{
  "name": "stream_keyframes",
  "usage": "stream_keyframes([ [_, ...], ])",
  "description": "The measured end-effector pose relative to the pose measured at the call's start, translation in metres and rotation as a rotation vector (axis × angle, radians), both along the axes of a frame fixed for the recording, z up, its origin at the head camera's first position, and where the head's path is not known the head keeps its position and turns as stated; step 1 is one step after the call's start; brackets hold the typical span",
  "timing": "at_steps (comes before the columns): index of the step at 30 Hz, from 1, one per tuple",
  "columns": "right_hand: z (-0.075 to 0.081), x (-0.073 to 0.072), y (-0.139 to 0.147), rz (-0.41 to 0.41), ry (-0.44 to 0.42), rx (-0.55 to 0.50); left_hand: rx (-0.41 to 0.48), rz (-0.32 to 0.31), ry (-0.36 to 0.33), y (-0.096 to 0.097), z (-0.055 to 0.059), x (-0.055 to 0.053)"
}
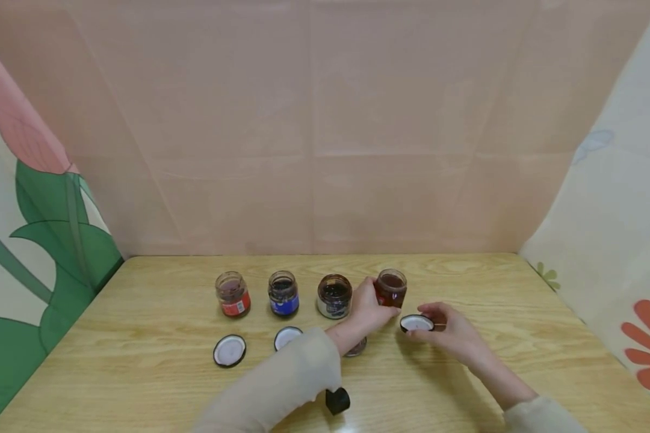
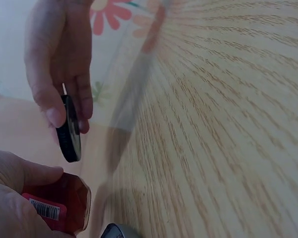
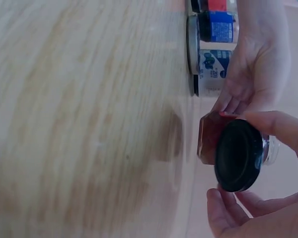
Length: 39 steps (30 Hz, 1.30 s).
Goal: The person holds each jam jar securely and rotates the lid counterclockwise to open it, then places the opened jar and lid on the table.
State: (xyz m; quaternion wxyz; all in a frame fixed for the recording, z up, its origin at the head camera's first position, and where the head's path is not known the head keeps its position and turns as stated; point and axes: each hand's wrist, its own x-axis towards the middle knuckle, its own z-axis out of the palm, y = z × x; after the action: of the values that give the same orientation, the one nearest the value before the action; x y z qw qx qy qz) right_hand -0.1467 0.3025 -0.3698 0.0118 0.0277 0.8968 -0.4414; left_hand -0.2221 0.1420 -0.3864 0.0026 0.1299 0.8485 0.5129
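Observation:
My left hand (image 1: 364,311) grips an open glass jar (image 1: 392,290) of dark red jam, its fingers and thumb around the lower part. A red label with a barcode shows on this jar in the left wrist view. Just right of the jar and nearer to me, my right hand (image 1: 455,335) pinches a round lid (image 1: 416,323) at its edge. The lid's white inside faces up in the head view; its black outside (image 3: 237,156) shows in the right wrist view. Jar and lid are apart.
Left of the held jar stand three lidless jars: one with a red label (image 1: 236,304), one with a blue label (image 1: 284,302), one with a pale label (image 1: 334,304). Lids (image 1: 230,350) lie in front of them, white side up on two; my left arm partly covers others.

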Motion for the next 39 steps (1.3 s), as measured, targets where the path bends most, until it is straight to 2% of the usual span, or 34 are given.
stream_keyframes([
  [6,-0.006,0.000,-0.004,0.025,-0.007,0.026,0.017,0.004,0.031,0.003,-0.004,-0.002],
  [13,-0.009,0.001,-0.013,0.037,-0.003,0.064,0.029,0.018,-0.010,0.005,-0.008,-0.001],
  [20,-0.010,-0.001,-0.021,0.022,-0.010,0.120,0.011,0.034,-0.011,0.008,-0.009,-0.005],
  [26,-0.011,-0.003,-0.026,0.050,0.021,0.174,-0.024,0.063,-0.011,0.008,-0.008,-0.007],
  [35,-0.015,-0.007,-0.030,0.056,0.058,0.233,-0.101,0.030,0.059,0.005,-0.006,-0.007],
  [39,-0.016,-0.008,-0.030,0.059,0.061,0.238,-0.109,0.009,0.033,0.004,-0.002,-0.005],
])
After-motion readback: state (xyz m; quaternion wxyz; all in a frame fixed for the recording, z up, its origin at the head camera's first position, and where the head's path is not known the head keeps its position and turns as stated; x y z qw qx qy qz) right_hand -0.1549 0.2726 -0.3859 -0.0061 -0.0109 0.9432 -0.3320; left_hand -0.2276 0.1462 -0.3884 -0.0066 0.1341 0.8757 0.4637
